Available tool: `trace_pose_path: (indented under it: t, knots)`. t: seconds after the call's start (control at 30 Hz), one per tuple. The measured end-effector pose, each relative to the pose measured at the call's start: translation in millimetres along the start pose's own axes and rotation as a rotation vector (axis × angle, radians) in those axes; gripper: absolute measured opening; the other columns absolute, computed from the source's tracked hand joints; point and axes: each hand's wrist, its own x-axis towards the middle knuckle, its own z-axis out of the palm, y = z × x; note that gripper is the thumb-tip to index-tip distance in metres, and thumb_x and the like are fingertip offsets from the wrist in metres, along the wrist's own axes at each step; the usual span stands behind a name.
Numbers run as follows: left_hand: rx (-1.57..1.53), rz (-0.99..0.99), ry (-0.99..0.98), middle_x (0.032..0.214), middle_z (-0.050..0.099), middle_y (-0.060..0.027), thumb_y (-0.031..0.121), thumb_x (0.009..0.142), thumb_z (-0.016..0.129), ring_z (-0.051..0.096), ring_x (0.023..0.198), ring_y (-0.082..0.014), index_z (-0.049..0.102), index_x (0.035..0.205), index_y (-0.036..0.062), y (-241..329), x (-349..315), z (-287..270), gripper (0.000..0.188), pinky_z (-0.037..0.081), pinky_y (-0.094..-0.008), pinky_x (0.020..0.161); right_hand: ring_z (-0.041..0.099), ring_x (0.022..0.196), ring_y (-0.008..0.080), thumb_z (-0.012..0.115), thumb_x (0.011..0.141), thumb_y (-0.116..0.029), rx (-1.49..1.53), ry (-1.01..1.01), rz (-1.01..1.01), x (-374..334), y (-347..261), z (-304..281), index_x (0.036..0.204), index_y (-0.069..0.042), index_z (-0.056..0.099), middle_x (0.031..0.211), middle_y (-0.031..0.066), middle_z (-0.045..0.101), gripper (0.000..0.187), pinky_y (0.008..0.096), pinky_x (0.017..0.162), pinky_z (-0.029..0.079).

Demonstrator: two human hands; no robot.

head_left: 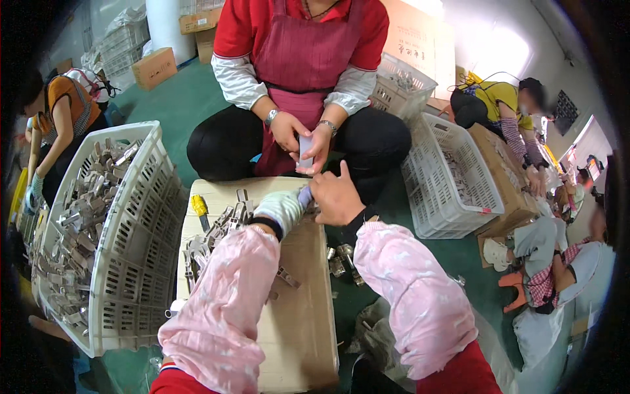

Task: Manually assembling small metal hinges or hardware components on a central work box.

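Nearby, at nine o'clock, the white crate (141,262) is full of grey metal parts (72,230). Her gloved left hand (282,209) and bare right hand (336,197) both grasp one small part (305,195).

A white crate (147,217) of metal parts, a yellow-handled screwdriver (199,209).

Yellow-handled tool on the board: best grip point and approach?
Probably grip the yellow-handled tool by its yellow handle, coming from above on the side towards the white crate. The handle lies flat on the board, exposed at the far end; the dark shaft points toward the pile of metal parts, which crowds the other side.
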Motion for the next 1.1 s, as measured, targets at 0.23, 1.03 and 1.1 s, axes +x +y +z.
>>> trace_pose_path:
  t: [0.23,1.03,1.1]
  knots:
    - [0.248,0.220,-0.006,0.066,0.062,-0.0168,0.030,0.083,0.048,0.061,0.067,-0.0350,0.061,0.080,0.0090,68,-127,-26,0.025,0.047,-0.0428,0.060,0.055,0.095,0.0261,0.076,0.054,-0.028,0.092,-0.101,-0.003,-77,-62,-71,0.097,-0.005,0.057,0.092,0.0089,0.058,0.053,0.0627,0.098,0.027]
    - [0.136,0.236,-0.090,0.075,0.062,-0.0183,0.023,0.084,0.049,0.061,0.066,-0.0372,0.045,0.108,0.0110,130,-357,88,0.027,0.046,-0.0450,0.055,0.054,0.094,0.0289,0.079,0.052,-0.029,0.269,-0.249,-0.009,-280,-225,-111,0.097,-0.003,0.055,0.093,0.0109,0.057,0.058,0.0518,0.097,0.034]
    - [0.118,0.223,-0.111,0.075,0.062,-0.0188,0.023,0.085,0.046,0.061,0.067,-0.0374,0.045,0.109,0.0122,126,-354,96,0.027,0.046,-0.0455,0.056,0.054,0.094,0.0289,0.079,0.052,-0.029,0.263,-0.257,-0.011,-282,-220,-108,0.097,-0.003,0.055,0.093,0.0109,0.057,0.058,0.0516,0.097,0.035]
